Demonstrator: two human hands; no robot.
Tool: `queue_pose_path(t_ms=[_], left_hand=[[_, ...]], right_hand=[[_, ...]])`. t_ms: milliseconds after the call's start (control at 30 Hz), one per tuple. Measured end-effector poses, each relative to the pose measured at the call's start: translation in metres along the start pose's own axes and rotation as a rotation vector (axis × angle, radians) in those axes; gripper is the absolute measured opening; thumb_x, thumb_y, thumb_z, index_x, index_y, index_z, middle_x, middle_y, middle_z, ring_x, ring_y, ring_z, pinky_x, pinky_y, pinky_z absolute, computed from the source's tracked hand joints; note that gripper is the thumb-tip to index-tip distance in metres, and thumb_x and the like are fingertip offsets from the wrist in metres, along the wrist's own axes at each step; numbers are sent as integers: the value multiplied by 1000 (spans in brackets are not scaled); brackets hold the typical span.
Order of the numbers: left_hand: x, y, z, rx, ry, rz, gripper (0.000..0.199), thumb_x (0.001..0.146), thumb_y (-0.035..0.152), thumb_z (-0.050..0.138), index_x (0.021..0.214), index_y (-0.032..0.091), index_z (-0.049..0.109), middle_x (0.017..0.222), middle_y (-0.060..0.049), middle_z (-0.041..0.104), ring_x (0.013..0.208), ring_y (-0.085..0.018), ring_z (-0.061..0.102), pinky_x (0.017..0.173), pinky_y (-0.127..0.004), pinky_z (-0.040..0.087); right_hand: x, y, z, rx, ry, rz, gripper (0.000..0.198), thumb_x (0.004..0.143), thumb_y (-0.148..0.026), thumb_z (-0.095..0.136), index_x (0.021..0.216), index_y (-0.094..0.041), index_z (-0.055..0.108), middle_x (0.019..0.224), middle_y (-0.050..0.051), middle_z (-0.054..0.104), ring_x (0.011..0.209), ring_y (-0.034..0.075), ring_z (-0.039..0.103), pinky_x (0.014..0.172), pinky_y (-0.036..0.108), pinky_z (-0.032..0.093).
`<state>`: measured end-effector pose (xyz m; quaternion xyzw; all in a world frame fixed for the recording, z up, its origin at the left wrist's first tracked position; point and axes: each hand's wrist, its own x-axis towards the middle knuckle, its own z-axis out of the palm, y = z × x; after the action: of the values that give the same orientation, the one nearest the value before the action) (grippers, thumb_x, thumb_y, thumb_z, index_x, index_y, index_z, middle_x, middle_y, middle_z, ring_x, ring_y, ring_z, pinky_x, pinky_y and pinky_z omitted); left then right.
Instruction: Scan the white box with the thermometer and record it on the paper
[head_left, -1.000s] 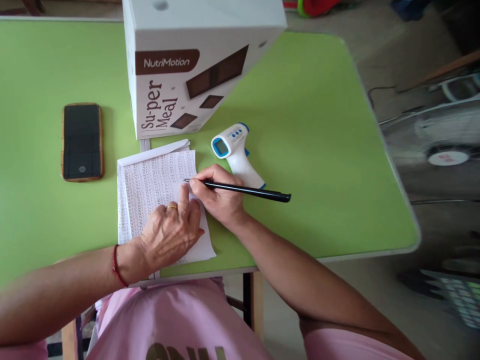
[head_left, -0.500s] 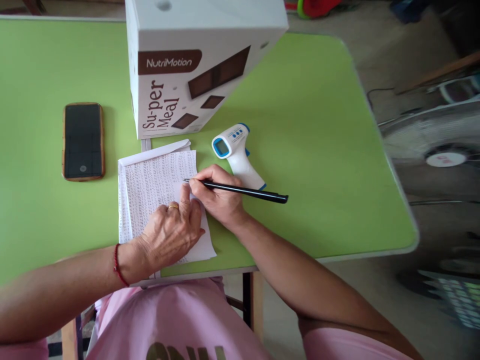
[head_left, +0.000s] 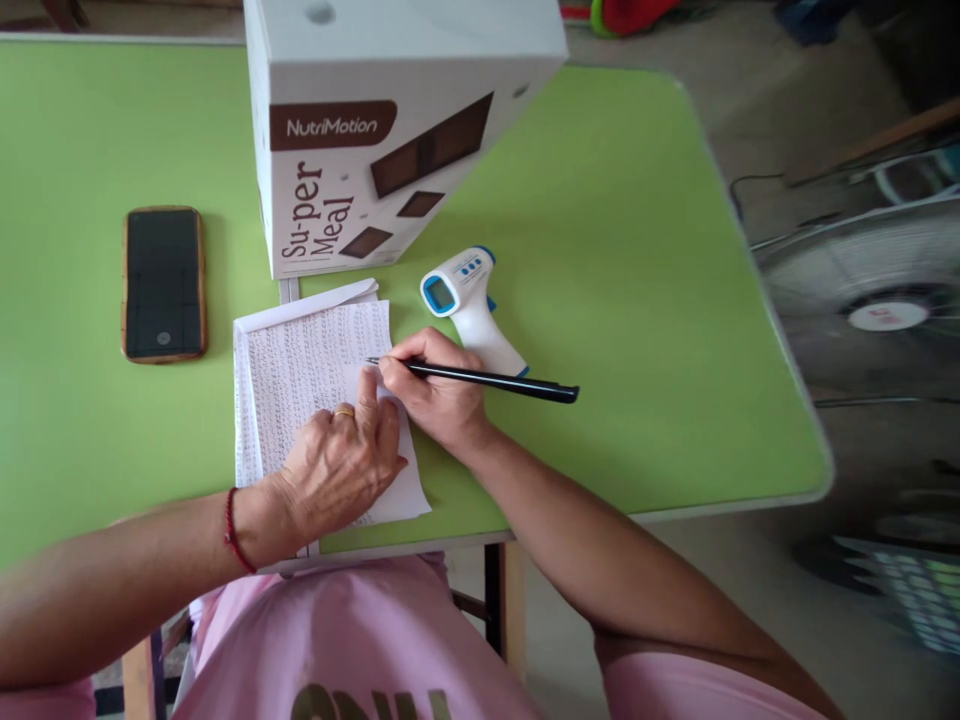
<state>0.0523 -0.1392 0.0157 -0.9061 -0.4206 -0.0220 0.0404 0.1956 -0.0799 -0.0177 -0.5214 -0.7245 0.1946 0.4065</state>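
In the head view, a sheet of paper [head_left: 300, 360] covered in rows of small handwriting lies on top of other folded sheets. My left hand [head_left: 341, 460], with a gold ring and a red cord bracelet at the wrist, rests palm down on it. Its index finger points forward, close to the pen tip, while the other fingers bend loosely. My right hand [head_left: 439, 390] grips a black pen [head_left: 499, 380] near its point, which meets the page by the written lines. Just beyond that hand, a white and blue infrared thermometer [head_left: 472, 300] lies on its side.
A tall white NutriMotion box [head_left: 330, 200] stands behind the paper. To the left is a phone [head_left: 163, 285] in a brown case. Everything sits on a green table [head_left: 637, 300] with a pale edge. Off its right side is a fan [head_left: 889, 315].
The view has shifted very slightly, so the box, phone and thermometer sit a little further left. Both hands and the pen keep nearly the same pose on the paper.
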Motion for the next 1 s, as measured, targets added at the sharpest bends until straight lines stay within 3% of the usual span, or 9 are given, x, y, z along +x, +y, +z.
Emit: queue_pose_path(t_ms=[233,1000], left_hand=[[-1,0,1,18,25,7,40,92,34,47,113,3,60,133,-29,52,64,-19,61,51,-31,50],[-1,-1,1,39,68,-2,36,90,35,50,108,6,63,129,-26,57,62,-18,61,50,-29,51]], right_hand=[[1,0,0,22,18,-72,15,80,-24,56,67,-23,50,54,-5,57,47,9,50,47,23,42],[1,4,1,-2,74,-116,17,81,-23,56,66,-21,48,52,-6,54,45,7,45,45,21,37]])
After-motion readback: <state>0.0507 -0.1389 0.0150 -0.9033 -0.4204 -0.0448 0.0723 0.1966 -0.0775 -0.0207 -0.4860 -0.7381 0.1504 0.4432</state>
